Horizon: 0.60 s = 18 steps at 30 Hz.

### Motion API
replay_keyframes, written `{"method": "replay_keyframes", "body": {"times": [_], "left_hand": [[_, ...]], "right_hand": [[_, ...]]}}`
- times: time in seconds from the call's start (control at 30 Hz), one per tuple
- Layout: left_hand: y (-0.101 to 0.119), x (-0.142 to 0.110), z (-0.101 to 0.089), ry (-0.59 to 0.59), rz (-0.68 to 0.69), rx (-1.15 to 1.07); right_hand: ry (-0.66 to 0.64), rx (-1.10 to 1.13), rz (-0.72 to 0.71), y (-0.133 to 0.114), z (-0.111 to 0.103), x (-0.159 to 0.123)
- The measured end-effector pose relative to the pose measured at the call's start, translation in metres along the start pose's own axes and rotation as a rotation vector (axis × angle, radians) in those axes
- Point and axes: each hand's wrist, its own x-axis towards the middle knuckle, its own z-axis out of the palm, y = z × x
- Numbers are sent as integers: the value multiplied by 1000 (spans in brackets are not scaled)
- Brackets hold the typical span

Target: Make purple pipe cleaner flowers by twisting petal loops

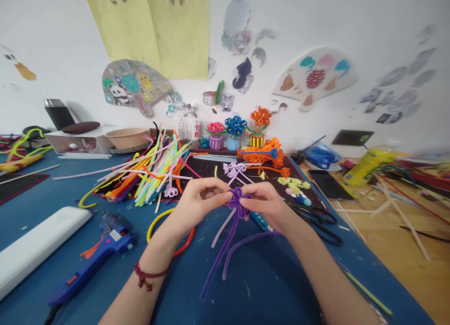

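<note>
My left hand (198, 201) and my right hand (265, 203) meet above the blue table (260, 278), both pinched on a purple pipe-cleaner knot (237, 201). The knot has small loops, and its long purple and lilac tails (225, 250) hang down toward me over the table. A red cord bracelet sits on my left wrist. Just behind my hands lies a pale lilac pipe-cleaner flower (235, 169) on a black mat (207, 168).
A heap of coloured pipe cleaners (154, 170) lies left of centre. A blue glue gun (101, 247) and a white bar (33, 245) are at the left. Scissors (321, 219), pom-poms (295, 187), small flower pots (235, 133) and a yellow bottle (365, 166) stand farther right and back.
</note>
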Motion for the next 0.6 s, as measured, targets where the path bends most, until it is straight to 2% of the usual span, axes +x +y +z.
{"method": "replay_keyframes", "body": {"times": [0.13,0.33,0.5,0.6], "left_hand": [[2,0,1,26,44,57],[2,2,4,60,4,74],[-1,3,7,65,-43,-8],[-3,3,9,59,-51,6]], "right_hand": [[57,-3,19,-1,2,1],[202,-149,31,-2,6,4],[203,-192,42,-4,5,6],[251,-186,39,-3,4,6]]}}
